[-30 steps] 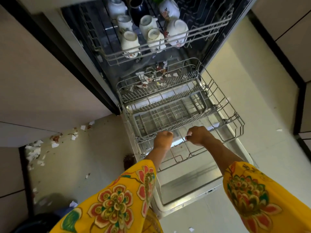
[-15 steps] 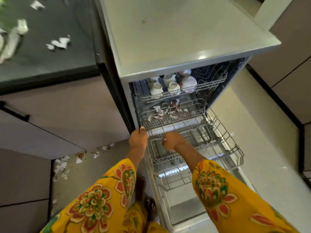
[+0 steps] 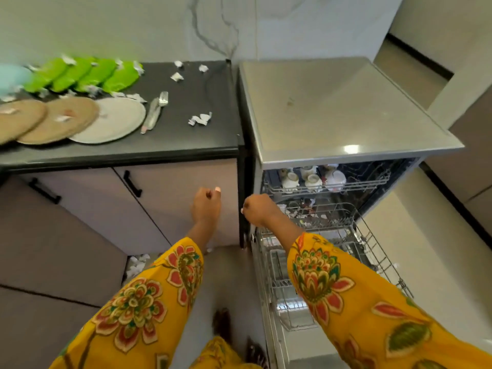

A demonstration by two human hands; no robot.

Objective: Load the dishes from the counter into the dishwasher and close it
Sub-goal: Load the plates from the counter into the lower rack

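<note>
Left hand (image 3: 206,206) loosely curled, holding nothing, raised in front of the cabinet door (image 3: 183,206). Right hand (image 3: 257,210) also curled, nothing in it, at the left front edge of the open dishwasher (image 3: 346,115). Lower rack (image 3: 372,251) pulled out, no dishes in the visible part; upper rack (image 3: 354,185) holds white cups (image 3: 311,179). On the black counter (image 3: 186,139): four green plates (image 3: 85,75), two tan plates (image 3: 40,121), one white plate (image 3: 114,121), cutlery (image 3: 155,110) just beside it, crumpled paper scraps (image 3: 200,119) scattered. More scraps inside the dishwasher tub and on the floor.
</note>
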